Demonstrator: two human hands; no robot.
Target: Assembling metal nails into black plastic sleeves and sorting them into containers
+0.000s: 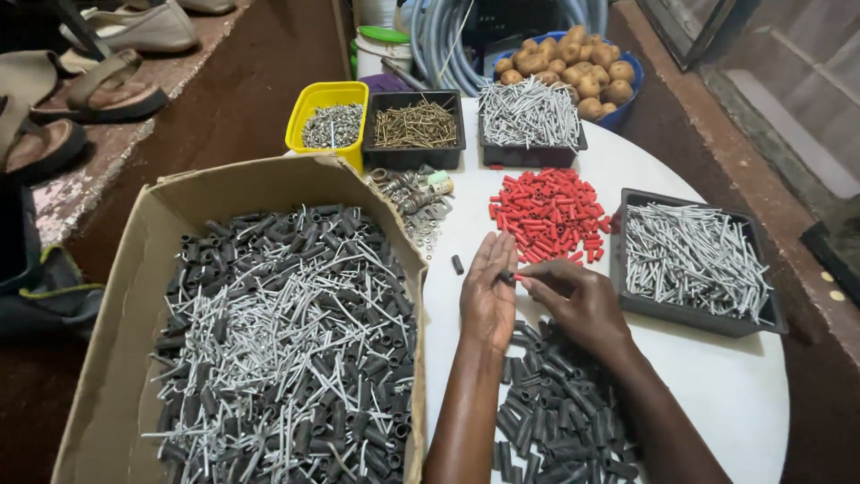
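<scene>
A round white table (717, 394) fills the right half of the frame, set on a dark reddish floor; sandals (98, 90) lie on a ledge at upper left.

Both forearms rise from the bottom edge toward the centre of the table; the left hand (488, 291) stands upright, palm turned right, fingers straight and pressed together, thumb folded in to hold a small dark tube (507, 277) at the fingertips; the right hand (578, 300) lies beside it, knuckles up, fingers curled, thumb and forefinger pinching a small red plug (522, 278) whose tip meets the end of the tube. The tube is short, black and hollow; the plug is short, bright red and cylindrical.

A heap of the same black tubes (555, 412) lies under the wrists at lower centre, too many to count; one lone black tube (457, 264) lies just left of the left hand; a pile of red plugs (548, 217) sits just above the hands.

One cardboard box (125, 296) at left holds black tubes bristling with grey nails; three black trays show, one at right (694, 260) and one at top centre (530, 121) with grey nails, one (415, 125) with brass-coloured screws; one yellow tub (330, 121) holds small silver screws; one blue bowl of potatoes (582, 67) sits at the top.
</scene>
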